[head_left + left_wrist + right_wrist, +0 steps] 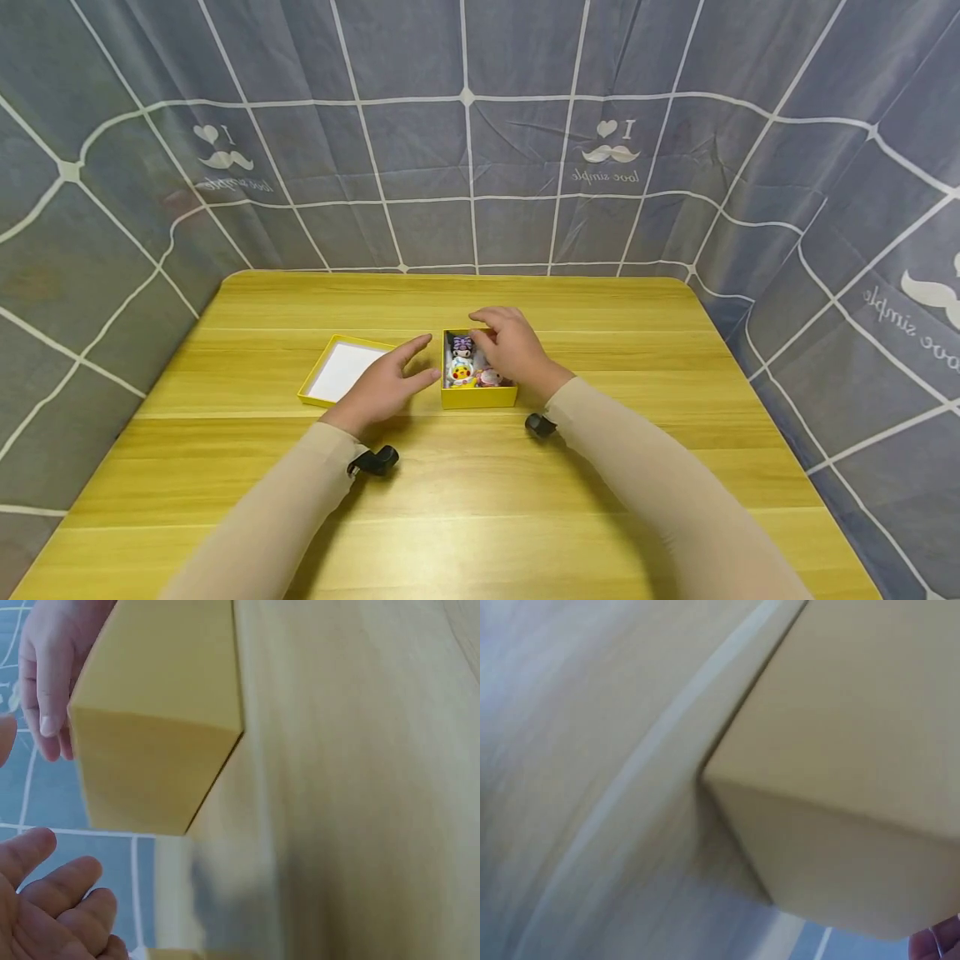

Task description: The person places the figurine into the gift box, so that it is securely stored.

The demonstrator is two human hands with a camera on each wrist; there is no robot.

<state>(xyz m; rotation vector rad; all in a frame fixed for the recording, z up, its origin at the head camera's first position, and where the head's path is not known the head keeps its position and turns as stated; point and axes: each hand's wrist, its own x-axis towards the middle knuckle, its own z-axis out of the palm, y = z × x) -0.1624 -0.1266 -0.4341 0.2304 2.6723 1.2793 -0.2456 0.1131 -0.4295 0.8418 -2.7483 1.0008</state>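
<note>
A yellow box (478,398) stands without its lid near the middle of the table, with several small toy figures inside. One figure has a purple striped bow (462,343), one a yellow face with white around it (461,372), and a pink one (490,377) lies at the front right. My right hand (517,346) is over the box's right side, thumb above the opening and fingers toward the back, nothing visible in its grasp. Left of the box, my left hand (382,387) is apart from it, fingers extended and thumb spread, holding nothing.
The box lid (345,371), yellow with a white inside, lies inner side up at the left, partly covered by my left hand. Both rest on a wood-grain table (465,517). A grey curtain with white lines (420,150) hangs behind and at both sides.
</note>
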